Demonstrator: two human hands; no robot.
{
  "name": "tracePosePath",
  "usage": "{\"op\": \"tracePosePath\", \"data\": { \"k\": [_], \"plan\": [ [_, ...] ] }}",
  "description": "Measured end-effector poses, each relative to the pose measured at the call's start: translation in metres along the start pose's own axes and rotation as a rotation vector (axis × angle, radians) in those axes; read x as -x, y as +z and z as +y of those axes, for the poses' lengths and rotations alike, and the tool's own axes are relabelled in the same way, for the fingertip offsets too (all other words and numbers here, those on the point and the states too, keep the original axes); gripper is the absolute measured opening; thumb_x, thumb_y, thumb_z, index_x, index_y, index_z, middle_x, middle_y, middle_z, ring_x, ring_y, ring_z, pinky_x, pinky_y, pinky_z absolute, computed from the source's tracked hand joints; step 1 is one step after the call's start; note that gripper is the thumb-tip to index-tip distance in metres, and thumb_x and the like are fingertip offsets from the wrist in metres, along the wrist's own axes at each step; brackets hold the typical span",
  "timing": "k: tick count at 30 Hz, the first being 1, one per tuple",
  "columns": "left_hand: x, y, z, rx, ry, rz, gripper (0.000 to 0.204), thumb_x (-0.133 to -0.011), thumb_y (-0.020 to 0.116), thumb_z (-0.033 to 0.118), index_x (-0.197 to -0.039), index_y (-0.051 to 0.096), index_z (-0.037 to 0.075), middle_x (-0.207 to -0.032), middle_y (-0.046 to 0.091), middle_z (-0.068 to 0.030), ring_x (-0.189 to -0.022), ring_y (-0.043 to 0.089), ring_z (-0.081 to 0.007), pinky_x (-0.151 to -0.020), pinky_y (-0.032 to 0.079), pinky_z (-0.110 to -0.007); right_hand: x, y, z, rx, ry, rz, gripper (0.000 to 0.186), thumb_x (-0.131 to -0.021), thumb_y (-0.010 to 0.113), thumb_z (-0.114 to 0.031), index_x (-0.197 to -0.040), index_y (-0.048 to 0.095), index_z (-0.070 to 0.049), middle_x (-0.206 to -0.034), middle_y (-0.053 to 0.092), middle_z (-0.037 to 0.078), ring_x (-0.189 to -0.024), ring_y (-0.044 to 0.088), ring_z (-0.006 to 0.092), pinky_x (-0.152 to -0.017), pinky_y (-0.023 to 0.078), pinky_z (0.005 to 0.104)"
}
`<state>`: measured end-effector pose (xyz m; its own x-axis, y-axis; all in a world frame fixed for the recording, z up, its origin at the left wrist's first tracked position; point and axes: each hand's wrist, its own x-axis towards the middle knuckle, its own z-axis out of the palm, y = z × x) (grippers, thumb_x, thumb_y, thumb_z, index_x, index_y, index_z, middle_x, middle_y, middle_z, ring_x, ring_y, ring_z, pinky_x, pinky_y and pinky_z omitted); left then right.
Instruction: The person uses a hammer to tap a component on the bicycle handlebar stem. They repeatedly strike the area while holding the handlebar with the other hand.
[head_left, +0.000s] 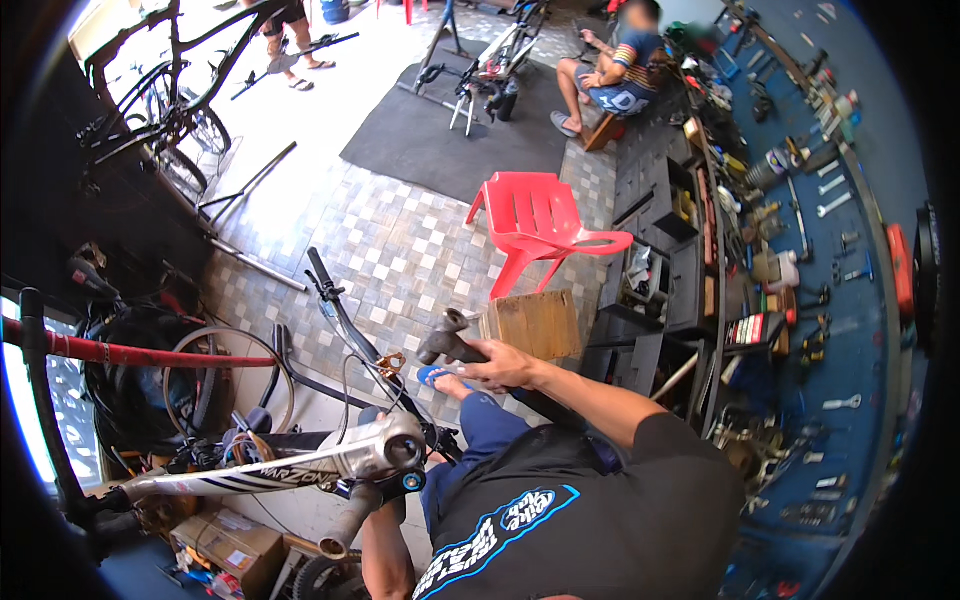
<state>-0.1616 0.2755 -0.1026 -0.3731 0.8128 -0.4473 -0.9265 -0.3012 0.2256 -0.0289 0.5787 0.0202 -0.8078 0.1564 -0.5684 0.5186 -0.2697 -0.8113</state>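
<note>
My right hand (505,366) is stretched forward with its fingers wrapped round a dark grey tubular piece (440,345). This piece has a short round end pointing up; its exact kind is unclear. My left forearm (388,560) rises from the lower edge to a silver and white bicycle frame (330,455). Behind the frame's tubes the left hand is mostly hidden, so its fingers do not show. An open tube end (335,546) of the frame points down near that forearm. Just beyond the frame, a black handlebar (335,300) slants across the floor, with cables beside it.
A wooden block (532,325) stands beyond my right hand, near a red plastic chair (530,215). Black drawers (690,275) and a blue tool wall (850,300) line the right. A seated person (625,75) is at the back. A wheel (225,385) leans at left.
</note>
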Motion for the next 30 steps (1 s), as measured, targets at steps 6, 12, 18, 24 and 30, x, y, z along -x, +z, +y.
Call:
{"op": "tracePosePath", "data": {
  "k": [6,12,18,24,30],
  "plan": [
    [0.01,-0.018,0.028,-0.029,-0.266,-0.198,0.05,-0.098,0.051,0.047,-0.133,0.05,0.011,-0.126,0.061,-0.0118,-0.11,0.063,-0.0333,-0.09,0.055,-0.056,0.089,0.051,0.061,-0.129,-0.078,0.153,0.039,-0.094,0.069,-0.031,-0.122,0.062,-0.005,-0.077,0.057,-0.004,-0.06,0.05,0.0045,-0.052,0.039,0.0233],
    [0.018,-0.012,0.048,-0.115,-0.243,0.073,0.041,-0.098,0.048,0.047,-0.112,0.063,0.011,-0.098,0.07,-0.0084,-0.095,0.067,-0.0301,-0.08,0.057,-0.051,0.137,0.083,0.088,-0.269,-0.125,0.228,0.034,-0.095,0.069,-0.025,-0.12,0.063,-0.004,-0.077,0.055,-0.005,-0.062,0.048,0.0042,-0.052,0.038,0.0233],
    [0.016,-0.023,0.055,-0.021,-0.331,-0.014,0.035,-0.097,0.053,0.044,-0.096,0.064,0.011,-0.09,0.068,-0.0077,-0.088,0.066,-0.0277,-0.079,0.053,-0.048,0.141,0.093,0.111,-0.258,-0.21,0.304,0.036,-0.092,0.072,-0.025,-0.119,0.063,-0.004,-0.078,0.054,-0.005,-0.062,0.046,0.0042,-0.053,0.037,0.0242],
    [0.003,-0.042,0.042,-1.161,0.151,-0.248,0.026,-0.095,0.058,0.034,-0.1,0.065,0.009,-0.097,0.07,-0.0068,-0.091,0.067,-0.0259,-0.093,0.05,-0.049,0.109,0.13,0.104,-0.311,-0.328,0.386,0.023,-0.091,0.072,-0.02,-0.103,0.058,-0.006,-0.068,0.052,-0.003,-0.048,0.044,0.0049,-0.043,0.035,0.0237],
    [0.005,-0.006,0.032,-0.051,-0.337,-0.04,0.031,-0.094,0.059,0.035,-0.116,0.065,0.015,-0.113,0.07,-0.0048,-0.114,0.061,-0.0222,-0.09,0.044,-0.038,0.066,0.183,0.081,-0.469,-0.358,0.679,0.022,-0.086,0.078,-0.018,-0.083,0.058,-0.009,-0.059,0.05,-0.005,-0.045,0.048,0.0055,-0.043,0.037,0.0226]
  ]
}}
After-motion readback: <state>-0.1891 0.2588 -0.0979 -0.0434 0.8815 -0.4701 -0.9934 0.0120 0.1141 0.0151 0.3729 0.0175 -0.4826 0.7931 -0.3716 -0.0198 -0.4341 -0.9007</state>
